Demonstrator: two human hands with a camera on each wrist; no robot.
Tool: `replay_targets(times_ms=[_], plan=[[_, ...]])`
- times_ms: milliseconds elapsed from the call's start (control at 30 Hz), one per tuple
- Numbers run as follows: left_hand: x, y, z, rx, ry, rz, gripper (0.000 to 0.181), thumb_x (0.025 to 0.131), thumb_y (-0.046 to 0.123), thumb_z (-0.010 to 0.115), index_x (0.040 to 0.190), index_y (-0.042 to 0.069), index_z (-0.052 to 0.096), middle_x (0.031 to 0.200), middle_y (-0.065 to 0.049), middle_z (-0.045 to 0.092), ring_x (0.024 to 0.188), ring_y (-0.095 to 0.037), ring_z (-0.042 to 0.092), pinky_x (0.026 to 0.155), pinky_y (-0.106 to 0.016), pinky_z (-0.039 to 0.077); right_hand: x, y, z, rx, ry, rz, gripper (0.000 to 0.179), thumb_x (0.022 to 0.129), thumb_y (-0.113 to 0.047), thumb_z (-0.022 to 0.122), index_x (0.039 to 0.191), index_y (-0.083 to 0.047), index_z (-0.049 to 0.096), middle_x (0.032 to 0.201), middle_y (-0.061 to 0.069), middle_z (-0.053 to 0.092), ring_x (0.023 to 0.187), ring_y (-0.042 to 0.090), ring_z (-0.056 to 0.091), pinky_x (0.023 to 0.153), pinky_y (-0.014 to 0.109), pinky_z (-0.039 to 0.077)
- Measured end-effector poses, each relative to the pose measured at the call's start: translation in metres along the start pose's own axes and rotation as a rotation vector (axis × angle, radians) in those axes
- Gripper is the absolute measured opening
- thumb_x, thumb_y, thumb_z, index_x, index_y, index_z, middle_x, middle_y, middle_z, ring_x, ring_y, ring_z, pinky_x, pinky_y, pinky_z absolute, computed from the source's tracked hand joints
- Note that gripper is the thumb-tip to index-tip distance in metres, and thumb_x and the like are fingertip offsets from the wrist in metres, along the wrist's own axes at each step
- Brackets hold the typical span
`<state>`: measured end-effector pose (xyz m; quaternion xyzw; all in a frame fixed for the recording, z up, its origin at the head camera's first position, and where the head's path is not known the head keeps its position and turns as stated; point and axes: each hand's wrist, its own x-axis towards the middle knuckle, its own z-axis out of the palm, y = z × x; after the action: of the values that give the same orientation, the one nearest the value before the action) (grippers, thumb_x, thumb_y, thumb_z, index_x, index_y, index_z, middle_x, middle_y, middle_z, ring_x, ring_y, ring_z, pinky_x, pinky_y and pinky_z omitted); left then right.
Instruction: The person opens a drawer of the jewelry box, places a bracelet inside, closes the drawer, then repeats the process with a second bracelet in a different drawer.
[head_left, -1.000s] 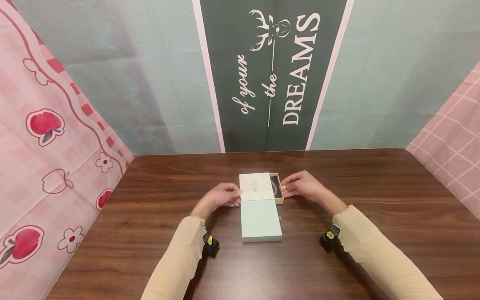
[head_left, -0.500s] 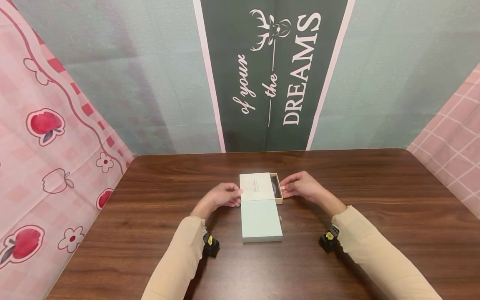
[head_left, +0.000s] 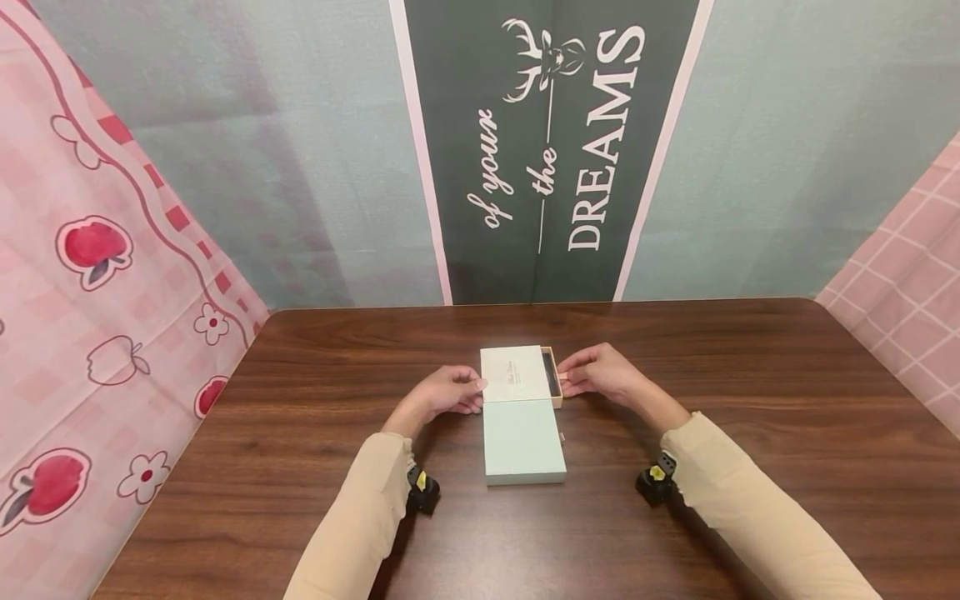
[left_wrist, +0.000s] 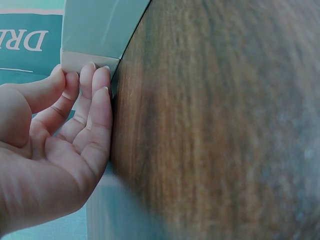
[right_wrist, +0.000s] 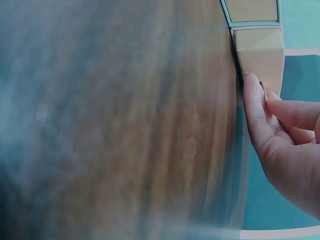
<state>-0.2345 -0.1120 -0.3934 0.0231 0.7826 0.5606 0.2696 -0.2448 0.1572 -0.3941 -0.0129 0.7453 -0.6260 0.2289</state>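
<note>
A white slide-out gift box (head_left: 510,372) with small print on its lid lies on the table. Its tan inner drawer (head_left: 557,392) sticks out a little on the right, showing a dark inside. My left hand (head_left: 448,389) rests its fingertips against the box's left end, the thumb at the top edge. In the left wrist view, the fingers (left_wrist: 86,93) touch that pale end face. On the other side, my right hand (head_left: 600,372) pinches a small pull tab at the drawer's front between thumb and finger. The right wrist view shows fingertips (right_wrist: 252,82) against the tan drawer front.
A mint-green box (head_left: 522,442) lies directly in front of the white one, touching it, with a small tab on its right side. Both stand on a dark wooden table (head_left: 750,375). Printed cloths hang behind and at the sides.
The drawer has slid leftward into the white box, so less of its inside shows, and the right hand has moved left with it. The left hand has stayed in place.
</note>
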Motion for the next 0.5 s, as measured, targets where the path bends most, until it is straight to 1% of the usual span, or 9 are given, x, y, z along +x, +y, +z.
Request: replay_targets(times_ms=[500], plan=[[0.0009, -0.0002, 0.0009, 0.001, -0.009, 0.017, 0.016, 0.092, 0.013, 0.054, 0.085, -0.001, 0.055, 0.074, -0.01, 0.059, 0.064, -0.015, 0.058, 0.068, -0.031, 0.053, 0.0031, 0.0017, 0.0048, 0.02, -0.009, -0.017, 0.022, 0.088, 0.012, 0.047, 0.108, 0.019, 0.053, 0.087, 0.02, 0.062, 0.073, 0.025, 0.065, 0.072, 0.039, 0.053]])
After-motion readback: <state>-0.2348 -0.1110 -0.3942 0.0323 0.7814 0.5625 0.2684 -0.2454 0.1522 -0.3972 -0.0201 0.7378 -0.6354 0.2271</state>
